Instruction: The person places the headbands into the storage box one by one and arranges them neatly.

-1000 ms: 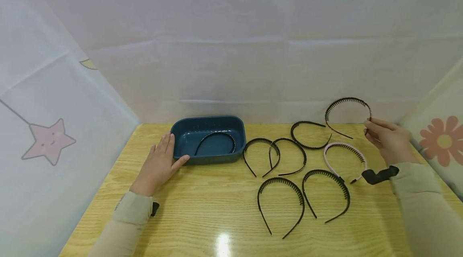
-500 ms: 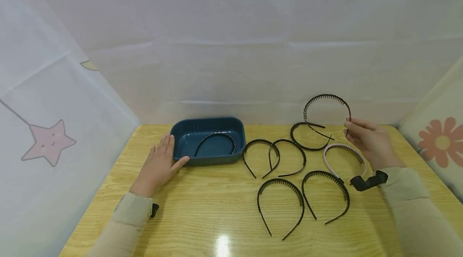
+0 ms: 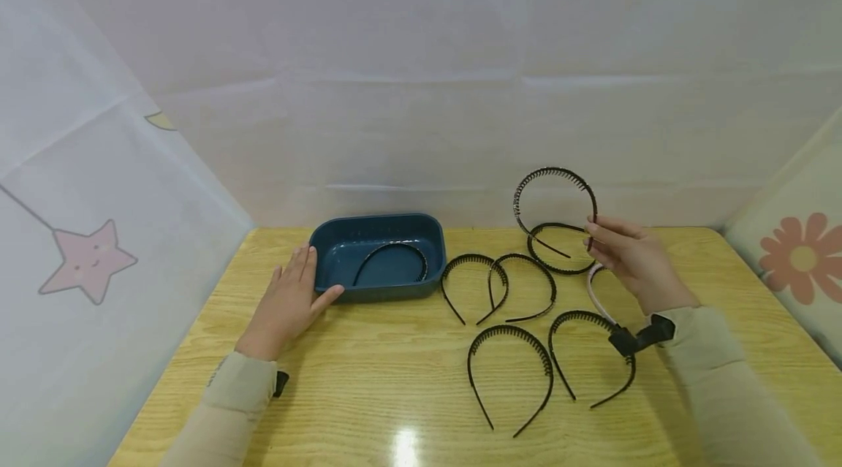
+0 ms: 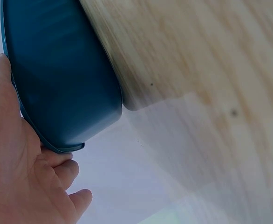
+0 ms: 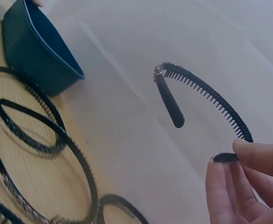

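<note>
My right hand [image 3: 636, 266] pinches one end of a black toothed headband [image 3: 555, 170] between thumb and fingers and holds it up near the back of the table. In the right wrist view, the held headband [image 5: 206, 91] has a glittery stretch on its far side, and its free end hangs down. Straight fingers of my left hand [image 3: 284, 304] lie along the left end of a dark blue plastic bin [image 3: 381, 293], with the thumb at its front rim. One dark headband [image 3: 392, 243] lies inside the bin. In the left wrist view the fingers touch the bin's rim [image 4: 34, 133].
Right of the bin, two dark headbands [image 3: 473, 256] overlap. Another [image 3: 560, 271] lies behind, below the held one. Two more [image 3: 509, 328] lie nearer the front. A pink headband [image 3: 596, 299] is partly hidden by my right hand. White cloth [image 3: 421, 123] hangs behind the table.
My right hand has carried the held headband leftward, now overlapping the headband at the back and covering part of the pink one. My left hand has stayed at the bin.
</note>
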`<action>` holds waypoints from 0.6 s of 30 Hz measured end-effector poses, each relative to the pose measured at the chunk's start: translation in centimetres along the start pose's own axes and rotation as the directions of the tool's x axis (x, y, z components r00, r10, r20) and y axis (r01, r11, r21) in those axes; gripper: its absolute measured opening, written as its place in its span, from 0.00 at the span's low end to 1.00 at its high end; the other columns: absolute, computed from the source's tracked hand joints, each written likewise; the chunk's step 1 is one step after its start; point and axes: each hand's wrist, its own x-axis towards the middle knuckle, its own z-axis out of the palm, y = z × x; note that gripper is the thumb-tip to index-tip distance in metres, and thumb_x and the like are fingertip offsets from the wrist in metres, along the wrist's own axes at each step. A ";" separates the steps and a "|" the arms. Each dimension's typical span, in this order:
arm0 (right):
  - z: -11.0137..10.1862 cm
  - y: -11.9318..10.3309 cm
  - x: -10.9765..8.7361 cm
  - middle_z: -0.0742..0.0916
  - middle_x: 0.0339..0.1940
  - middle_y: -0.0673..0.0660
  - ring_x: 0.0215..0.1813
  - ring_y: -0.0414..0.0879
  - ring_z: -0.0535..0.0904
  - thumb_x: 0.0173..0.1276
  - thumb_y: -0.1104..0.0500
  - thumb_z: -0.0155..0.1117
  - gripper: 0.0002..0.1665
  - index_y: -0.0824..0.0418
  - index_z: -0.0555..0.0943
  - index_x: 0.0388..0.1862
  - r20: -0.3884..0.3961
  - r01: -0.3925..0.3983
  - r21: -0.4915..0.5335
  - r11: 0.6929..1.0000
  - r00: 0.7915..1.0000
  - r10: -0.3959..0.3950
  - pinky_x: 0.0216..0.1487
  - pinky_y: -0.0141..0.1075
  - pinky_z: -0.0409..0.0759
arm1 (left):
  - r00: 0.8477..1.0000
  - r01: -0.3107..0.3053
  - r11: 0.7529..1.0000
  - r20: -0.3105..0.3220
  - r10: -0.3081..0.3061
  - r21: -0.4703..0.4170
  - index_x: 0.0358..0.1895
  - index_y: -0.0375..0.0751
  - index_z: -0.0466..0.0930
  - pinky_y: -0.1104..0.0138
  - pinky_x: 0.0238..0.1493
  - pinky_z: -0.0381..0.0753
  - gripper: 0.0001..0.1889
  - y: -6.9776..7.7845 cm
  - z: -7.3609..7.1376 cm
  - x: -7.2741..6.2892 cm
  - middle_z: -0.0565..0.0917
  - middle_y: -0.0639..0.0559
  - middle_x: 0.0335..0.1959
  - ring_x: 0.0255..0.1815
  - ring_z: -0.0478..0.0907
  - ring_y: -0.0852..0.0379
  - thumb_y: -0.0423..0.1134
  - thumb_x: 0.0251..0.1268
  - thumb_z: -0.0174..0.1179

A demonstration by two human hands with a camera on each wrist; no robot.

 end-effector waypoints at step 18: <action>6.7 3.6 1.2 0.88 0.46 0.50 0.45 0.44 0.86 0.74 0.67 0.64 0.08 0.58 0.84 0.46 0.083 -0.088 0.026 0.996 0.993 0.085 0.52 0.34 0.85 | 1.000 0.013 1.000 0.009 -0.013 0.001 0.80 0.26 0.39 0.36 0.77 0.42 0.53 0.2 -0.2 -0.1 0.41 0.31 0.82 0.82 0.39 0.34 0.70 0.75 0.42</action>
